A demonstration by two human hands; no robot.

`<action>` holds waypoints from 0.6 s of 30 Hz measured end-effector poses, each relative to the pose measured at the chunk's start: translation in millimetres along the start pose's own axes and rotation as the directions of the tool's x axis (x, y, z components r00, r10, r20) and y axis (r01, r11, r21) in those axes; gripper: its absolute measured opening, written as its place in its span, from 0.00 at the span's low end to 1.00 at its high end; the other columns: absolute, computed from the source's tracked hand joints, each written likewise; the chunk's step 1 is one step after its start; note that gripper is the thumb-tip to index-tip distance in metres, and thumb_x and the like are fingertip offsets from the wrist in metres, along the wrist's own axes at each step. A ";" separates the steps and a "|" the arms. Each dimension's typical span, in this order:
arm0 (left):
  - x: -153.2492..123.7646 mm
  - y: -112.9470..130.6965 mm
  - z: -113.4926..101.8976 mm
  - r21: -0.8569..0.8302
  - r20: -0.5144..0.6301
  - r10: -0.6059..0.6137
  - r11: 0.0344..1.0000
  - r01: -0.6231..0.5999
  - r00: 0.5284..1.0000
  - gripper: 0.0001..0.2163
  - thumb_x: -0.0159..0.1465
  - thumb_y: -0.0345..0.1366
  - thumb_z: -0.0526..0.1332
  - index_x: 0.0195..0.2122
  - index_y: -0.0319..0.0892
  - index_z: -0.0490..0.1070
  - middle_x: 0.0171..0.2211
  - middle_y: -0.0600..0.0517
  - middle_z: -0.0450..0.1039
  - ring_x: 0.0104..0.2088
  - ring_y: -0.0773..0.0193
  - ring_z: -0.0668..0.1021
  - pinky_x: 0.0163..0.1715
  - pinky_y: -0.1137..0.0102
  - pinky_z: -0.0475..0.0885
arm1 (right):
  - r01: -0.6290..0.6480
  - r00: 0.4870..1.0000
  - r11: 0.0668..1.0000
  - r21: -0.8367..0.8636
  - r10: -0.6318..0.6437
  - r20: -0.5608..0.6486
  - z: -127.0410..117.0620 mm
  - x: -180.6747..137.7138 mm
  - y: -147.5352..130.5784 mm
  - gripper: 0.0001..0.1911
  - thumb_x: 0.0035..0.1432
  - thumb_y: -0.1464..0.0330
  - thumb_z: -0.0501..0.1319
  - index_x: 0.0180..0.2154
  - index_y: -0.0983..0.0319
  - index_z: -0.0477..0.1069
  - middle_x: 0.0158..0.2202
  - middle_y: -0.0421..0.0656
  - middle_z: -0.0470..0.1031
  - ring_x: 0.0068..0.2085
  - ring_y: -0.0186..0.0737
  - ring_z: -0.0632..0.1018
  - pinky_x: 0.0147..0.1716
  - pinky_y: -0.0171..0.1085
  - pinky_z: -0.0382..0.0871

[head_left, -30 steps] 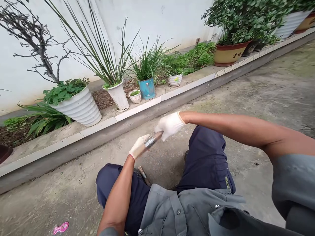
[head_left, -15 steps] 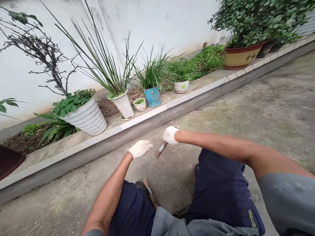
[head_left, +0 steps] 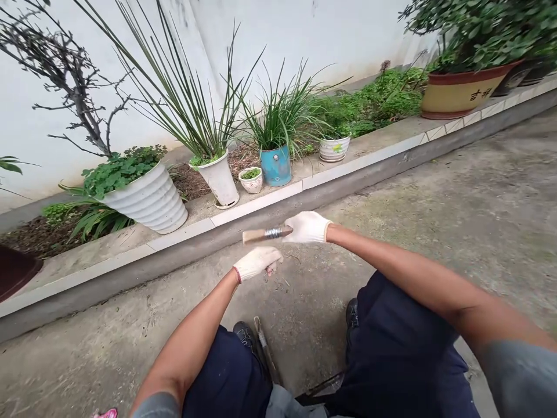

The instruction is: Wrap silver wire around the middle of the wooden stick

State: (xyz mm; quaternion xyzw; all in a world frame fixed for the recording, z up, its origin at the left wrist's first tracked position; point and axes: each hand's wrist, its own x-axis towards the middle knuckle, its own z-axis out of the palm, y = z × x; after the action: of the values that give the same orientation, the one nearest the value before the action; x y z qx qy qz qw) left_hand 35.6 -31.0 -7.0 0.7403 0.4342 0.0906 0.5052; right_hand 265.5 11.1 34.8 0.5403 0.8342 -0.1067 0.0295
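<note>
Brush (head_left: 273,233) is in the air above the concrete floor (head_left: 391,220), its pale bristles (head_left: 252,235) pointing to the left. The right hand (head_left: 307,227), in a white glove, has its fingers closed around the dark handle (head_left: 286,230). The left hand (head_left: 258,262), also gloved, is just below the bristles; its fingers bend downward — from my distant view I cannot tell whether they pinch something small. To manage the brush well, I would grip it firmly behind the metal binding (head_left: 274,233), leave the bristles free and hold the wrist steady. A second tool (head_left: 265,347), perhaps similar, lies on the floor beside the left shoe (head_left: 244,335) — well apart from both hands.
</note>
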 end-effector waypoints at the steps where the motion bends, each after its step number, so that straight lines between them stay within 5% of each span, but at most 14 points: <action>1: 3.1 -0.5 -0.7 0.000 -0.018 -0.016 1.000 0.016 1.000 0.18 0.68 0.51 0.54 0.38 0.41 0.73 0.22 0.57 0.67 0.23 0.66 0.75 0.29 0.71 0.72 | -0.054 0.998 0.998 0.026 0.054 -0.007 5.6 9.7 5.6 0.27 0.59 0.45 0.58 0.44 0.57 0.82 0.41 0.53 0.83 0.42 0.51 0.83 0.37 0.39 0.68; 5: 16.6 -6.8 -0.4 0.046 -0.009 -0.093 0.995 0.093 0.996 0.15 0.66 0.48 0.56 0.35 0.42 0.73 0.20 0.58 0.66 0.21 0.66 0.73 0.26 0.72 0.70 | -0.173 0.981 0.984 -0.046 0.176 0.081 32.6 37.1 19.8 0.22 0.58 0.58 0.63 0.47 0.65 0.81 0.43 0.61 0.82 0.45 0.55 0.82 0.40 0.43 0.70; 8: 24.0 -11.3 -0.6 0.073 0.043 -0.152 0.986 0.149 0.987 0.14 0.64 0.48 0.58 0.34 0.42 0.74 0.21 0.56 0.69 0.21 0.66 0.74 0.26 0.71 0.69 | -0.130 0.968 0.981 -0.144 0.157 0.195 51.2 42.0 18.6 0.19 0.52 0.67 0.66 0.45 0.69 0.82 0.40 0.63 0.82 0.42 0.58 0.82 0.40 0.46 0.71; 13: 28.1 -18.6 -7.3 0.233 0.029 -0.086 0.970 0.077 0.996 0.15 0.65 0.48 0.57 0.28 0.43 0.71 0.23 0.55 0.70 0.19 0.67 0.72 0.25 0.71 0.66 | 0.247 0.892 0.937 -0.246 -0.121 0.436 76.3 21.0 2.3 0.17 0.47 0.64 0.69 0.40 0.64 0.84 0.39 0.57 0.83 0.40 0.56 0.82 0.37 0.45 0.72; 18: 24.7 -25.4 -5.9 0.143 0.140 -0.076 0.988 0.056 0.987 0.16 0.66 0.49 0.59 0.26 0.44 0.70 0.20 0.55 0.70 0.22 0.64 0.74 0.27 0.70 0.67 | 0.425 0.817 0.905 0.010 -0.388 0.426 66.9 -11.9 -9.7 0.19 0.50 0.51 0.65 0.33 0.58 0.82 0.30 0.48 0.81 0.31 0.46 0.79 0.30 0.39 0.66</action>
State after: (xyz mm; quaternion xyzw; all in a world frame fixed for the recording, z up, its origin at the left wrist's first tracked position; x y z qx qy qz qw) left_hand 33.2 -6.1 -32.7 0.7635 0.4258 -0.0106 0.4854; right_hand 257.2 -17.4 -27.1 0.3123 0.9079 -0.1879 0.2071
